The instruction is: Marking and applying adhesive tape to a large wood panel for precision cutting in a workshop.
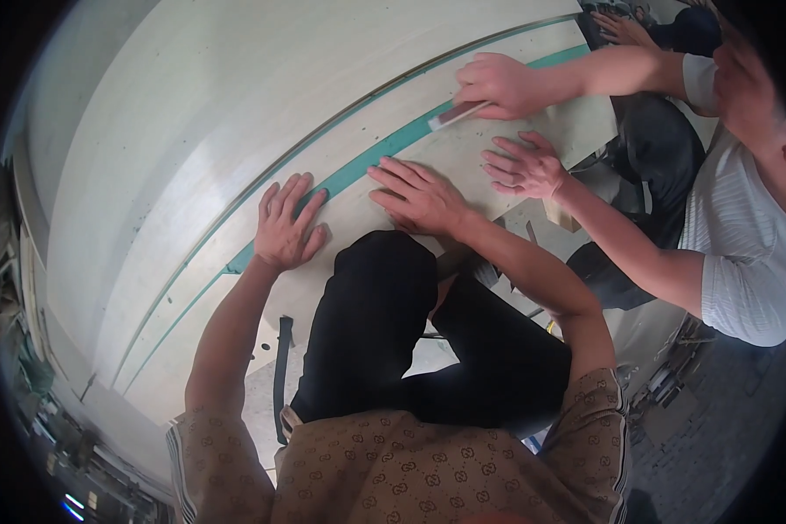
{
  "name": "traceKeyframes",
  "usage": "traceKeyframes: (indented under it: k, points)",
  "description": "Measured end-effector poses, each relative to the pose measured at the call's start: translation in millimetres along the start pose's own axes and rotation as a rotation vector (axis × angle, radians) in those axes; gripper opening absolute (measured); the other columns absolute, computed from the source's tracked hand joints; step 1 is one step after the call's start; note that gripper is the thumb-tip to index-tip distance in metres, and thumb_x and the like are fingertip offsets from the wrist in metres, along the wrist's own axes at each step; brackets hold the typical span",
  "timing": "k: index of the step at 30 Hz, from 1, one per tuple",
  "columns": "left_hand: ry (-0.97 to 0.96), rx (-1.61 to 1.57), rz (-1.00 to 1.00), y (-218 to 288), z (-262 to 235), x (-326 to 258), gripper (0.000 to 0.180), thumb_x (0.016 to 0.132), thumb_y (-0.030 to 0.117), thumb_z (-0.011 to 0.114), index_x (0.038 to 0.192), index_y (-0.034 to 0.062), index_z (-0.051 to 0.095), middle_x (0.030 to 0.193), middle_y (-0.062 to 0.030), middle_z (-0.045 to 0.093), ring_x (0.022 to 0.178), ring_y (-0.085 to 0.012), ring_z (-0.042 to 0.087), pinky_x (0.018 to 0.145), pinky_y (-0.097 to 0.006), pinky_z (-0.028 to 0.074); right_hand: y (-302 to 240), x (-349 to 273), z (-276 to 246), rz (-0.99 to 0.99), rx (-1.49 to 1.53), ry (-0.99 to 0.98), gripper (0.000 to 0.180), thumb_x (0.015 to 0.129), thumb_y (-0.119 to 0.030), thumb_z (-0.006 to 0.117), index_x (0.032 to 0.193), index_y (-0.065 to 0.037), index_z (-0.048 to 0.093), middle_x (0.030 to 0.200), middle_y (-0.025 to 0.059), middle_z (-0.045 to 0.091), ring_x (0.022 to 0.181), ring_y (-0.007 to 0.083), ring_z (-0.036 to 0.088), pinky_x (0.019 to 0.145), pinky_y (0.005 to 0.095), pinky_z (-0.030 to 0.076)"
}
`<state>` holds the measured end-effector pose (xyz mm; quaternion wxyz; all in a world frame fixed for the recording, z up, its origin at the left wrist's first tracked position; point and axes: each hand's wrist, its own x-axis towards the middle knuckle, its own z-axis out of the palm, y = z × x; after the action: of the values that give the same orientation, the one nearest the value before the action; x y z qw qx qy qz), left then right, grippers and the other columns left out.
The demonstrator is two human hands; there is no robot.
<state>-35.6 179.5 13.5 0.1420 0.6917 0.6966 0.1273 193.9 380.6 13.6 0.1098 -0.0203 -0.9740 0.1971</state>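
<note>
A long green strip (353, 172) runs diagonally across a large pale board (175, 113). Flat on the board lies my left hand (286, 223), its fingers spread and reaching across the green strip. To its right, my right hand (421, 194) also rests flat, palm down, with fingertips touching the strip's near edge. Neither hand holds anything. Just beyond my right hand, a co-worker's hand (498, 85) grips a flat brush (459, 113), its pale bristle end over the green strip. The co-worker's other hand (526, 166) hovers at or rests on the near part of the board; I cannot tell which.
A thin dark-edged groove or seam (323, 140) runs along the far side of the green strip. The co-worker in a white top (742, 244) sits close on my right. Another person's hand (624, 31) shows at the far right. A dark strap-like strip (282, 375) hangs by my left knee.
</note>
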Motion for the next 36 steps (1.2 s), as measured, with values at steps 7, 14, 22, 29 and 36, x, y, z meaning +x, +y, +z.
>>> traceKeyframes:
  k: [7, 14, 22, 29, 36]
  points:
    - [-0.006, 0.008, -0.005, -1.4, 3.6, -2.2, 0.06, 0.083, 0.033, 0.06, 0.139, 0.0152, 0.049, 0.15, -0.0145, 0.037, 0.141, -0.0324, 0.032, 0.115, -0.053, 0.022, 0.0, 0.0, 5.4, -0.007, 0.001, 0.012, 0.034, 0.079, -0.018, 0.066, 0.112, -0.013, 0.063, 0.139, 0.0109, 0.052, 0.13, 0.0302, 0.048, 0.109, 0.0411, 0.038]
    - [0.004, 0.011, 0.015, -0.2, 1.2, 1.0, 0.059, 0.083, 0.033, 0.06, 0.138, 0.0149, 0.049, 0.15, -0.0144, 0.037, 0.141, -0.0324, 0.032, 0.115, -0.053, 0.022, 2.0, -0.6, 0.6, -0.001, 0.015, 0.004, 0.036, 0.077, -0.018, 0.067, 0.113, -0.013, 0.063, 0.14, 0.0123, 0.052, 0.13, 0.0313, 0.048, 0.109, 0.0424, 0.038]
    - [0.023, 0.021, 0.011, 2.0, 1.7, -0.6, 0.06, 0.083, 0.031, 0.059, 0.139, 0.0145, 0.048, 0.15, -0.0145, 0.038, 0.139, -0.033, 0.034, 0.115, -0.052, 0.021, -1.5, -1.4, -1.4, -0.005, -0.004, 0.044, 0.027, 0.083, -0.02, 0.062, 0.109, -0.013, 0.063, 0.139, 0.0101, 0.052, 0.132, 0.0281, 0.045, 0.111, 0.0408, 0.036]
    - [0.025, 0.03, 0.012, 2.4, -0.1, 0.8, 0.058, 0.082, 0.032, 0.059, 0.136, 0.0141, 0.051, 0.149, -0.0145, 0.039, 0.138, -0.0329, 0.036, 0.114, -0.053, 0.023, -1.9, -2.4, 1.7, 0.009, 0.0, 0.072, 0.027, 0.083, -0.02, 0.062, 0.109, -0.014, 0.063, 0.137, 0.0093, 0.053, 0.131, 0.0282, 0.046, 0.111, 0.0408, 0.036]
    - [0.02, 0.035, 0.007, 0.6, 1.5, -1.9, 0.059, 0.081, 0.031, 0.06, 0.138, 0.0145, 0.049, 0.149, -0.0144, 0.039, 0.139, -0.0328, 0.035, 0.115, -0.053, 0.022, 18.4, 0.7, -2.1, 0.036, -0.023, 0.091, 0.036, 0.077, -0.023, 0.067, 0.11, -0.01, 0.062, 0.137, 0.0126, 0.052, 0.13, 0.03, 0.047, 0.108, 0.0428, 0.038]
